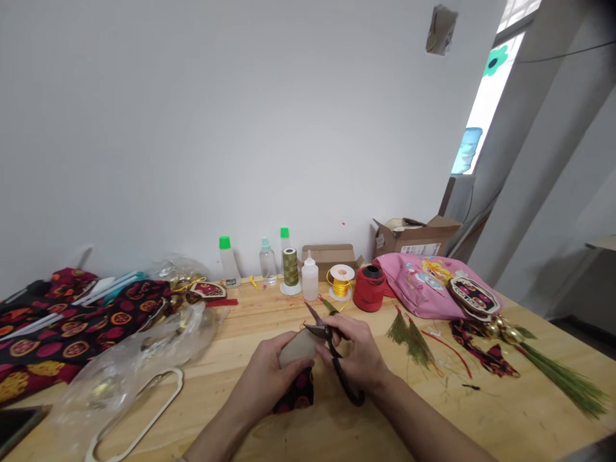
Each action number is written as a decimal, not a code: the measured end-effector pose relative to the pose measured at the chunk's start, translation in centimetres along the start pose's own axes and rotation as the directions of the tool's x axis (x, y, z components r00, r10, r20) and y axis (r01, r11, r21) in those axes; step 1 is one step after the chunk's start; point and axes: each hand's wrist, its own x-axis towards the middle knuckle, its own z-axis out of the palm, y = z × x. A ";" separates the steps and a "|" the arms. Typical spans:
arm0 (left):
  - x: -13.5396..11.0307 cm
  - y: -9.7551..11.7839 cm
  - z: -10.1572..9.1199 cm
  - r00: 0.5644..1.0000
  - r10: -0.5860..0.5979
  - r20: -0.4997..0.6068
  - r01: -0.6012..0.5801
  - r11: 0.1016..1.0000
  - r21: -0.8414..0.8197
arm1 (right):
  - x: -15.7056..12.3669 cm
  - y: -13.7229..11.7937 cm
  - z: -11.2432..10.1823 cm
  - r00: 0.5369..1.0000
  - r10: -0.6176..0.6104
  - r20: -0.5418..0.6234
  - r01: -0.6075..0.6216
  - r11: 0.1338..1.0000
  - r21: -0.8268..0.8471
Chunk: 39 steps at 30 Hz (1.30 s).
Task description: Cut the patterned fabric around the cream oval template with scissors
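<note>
My left hand (272,371) is closed around a small piece (299,350) with a beige face and dark red patterned fabric (297,394) hanging below it. My right hand (359,353) grips black scissors (332,350), whose blades point left and up and are parted at the top edge of the beige piece. Both hands hover just above the wooden table (433,417), at the middle near me.
Behind the hands stand glue bottles (309,276), thread spools (290,266), a yellow cord reel (341,282) and a red spool (369,289). Patterned fabric (58,327) and a clear plastic bag (139,359) lie left. A pink bag (423,282), green tassels (414,337) and cardboard boxes (414,237) sit right.
</note>
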 end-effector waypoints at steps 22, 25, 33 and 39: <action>0.0 -0.3 0.5 0.940 -0.149 0.307 0.310 0.750 -0.585 | 0.1 0.1 0.3 0.982 0.179 0.057 -0.182 0.981 0.066; 0.4 -0.3 0.5 0.962 -0.210 0.172 0.270 0.679 -0.682 | 0.0 0.2 0.3 0.993 0.117 0.008 -0.116 0.989 -0.097; 1.2 -1.6 -0.3 0.931 -0.341 -0.132 0.163 0.712 -0.683 | -0.2 -0.4 0.5 0.978 0.200 0.059 -0.163 0.909 -0.383; 1.4 -1.6 -0.4 0.970 -0.224 -0.095 0.071 0.633 -0.771 | -0.3 0.1 0.5 0.962 0.259 0.083 -0.181 0.837 -0.516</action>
